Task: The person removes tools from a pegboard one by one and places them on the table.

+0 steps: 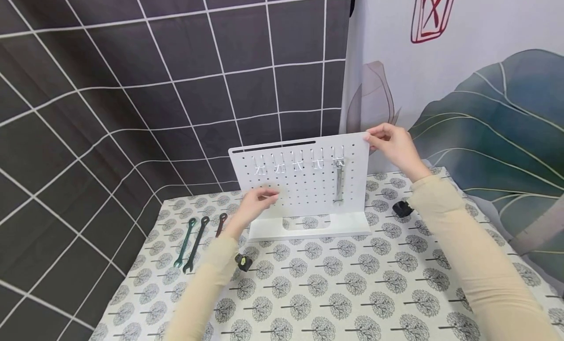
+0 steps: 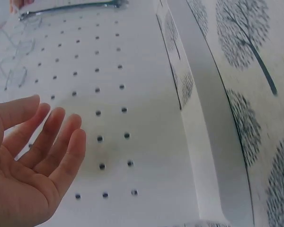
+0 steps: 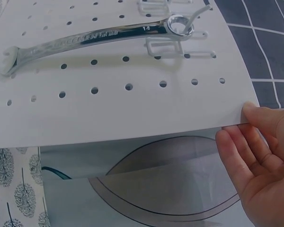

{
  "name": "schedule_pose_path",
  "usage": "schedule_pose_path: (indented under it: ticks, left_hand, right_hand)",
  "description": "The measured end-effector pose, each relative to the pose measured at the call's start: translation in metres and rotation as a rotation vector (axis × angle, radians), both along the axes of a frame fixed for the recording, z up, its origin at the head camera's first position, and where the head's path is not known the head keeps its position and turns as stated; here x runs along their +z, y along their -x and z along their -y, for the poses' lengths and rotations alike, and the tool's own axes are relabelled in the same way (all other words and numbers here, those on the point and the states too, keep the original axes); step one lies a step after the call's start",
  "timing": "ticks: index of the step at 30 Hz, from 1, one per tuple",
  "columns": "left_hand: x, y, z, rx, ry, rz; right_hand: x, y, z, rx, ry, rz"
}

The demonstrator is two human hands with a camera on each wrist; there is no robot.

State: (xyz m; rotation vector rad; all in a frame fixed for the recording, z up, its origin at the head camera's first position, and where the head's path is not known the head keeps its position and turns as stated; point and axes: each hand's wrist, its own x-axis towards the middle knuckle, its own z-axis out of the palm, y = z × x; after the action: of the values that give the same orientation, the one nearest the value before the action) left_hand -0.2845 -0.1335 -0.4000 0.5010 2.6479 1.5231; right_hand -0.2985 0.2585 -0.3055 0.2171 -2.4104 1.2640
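Note:
A white pegboard [image 1: 299, 191] stands upright on its base, with several wire hooks [image 1: 298, 162] in a row near its top. From the rightmost hook hangs a silver combination wrench [image 3: 99, 38], its ring end over the hook. My right hand [image 1: 394, 147] pinches the board's upper right edge between thumb and fingers, as the right wrist view shows. My left hand [image 2: 42, 165] is in front of the board's lower left, fingers loosely bent and holding nothing. Left of the board lie a green wrench [image 1: 185, 243], a black wrench [image 1: 196, 243] and a dark red wrench [image 1: 222, 224], partly behind my left arm.
A tree-patterned cloth [image 1: 317, 287] covers the table. Behind it hangs a dark curtain with a white grid [image 1: 246, 96], and at the right a cloth with painted leaves [image 1: 498, 125]. Dark wrist-camera pieces [image 1: 402, 208] sit by both cuffs.

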Motion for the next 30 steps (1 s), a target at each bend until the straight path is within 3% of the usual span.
schedule_pose_path:
  ticks: [9, 30]
  left_hand:
    - [0.004, 0.005, -0.037, -0.087, -0.026, -0.029]
    - [0.005, 0.009, -0.099, -0.173, -0.141, -0.023]
  right_hand:
    - [-0.001, -0.001, 0.0, -0.001, 0.006, -0.015]
    - [0.0, -0.002, 0.001, -0.004, 0.016, -0.001]
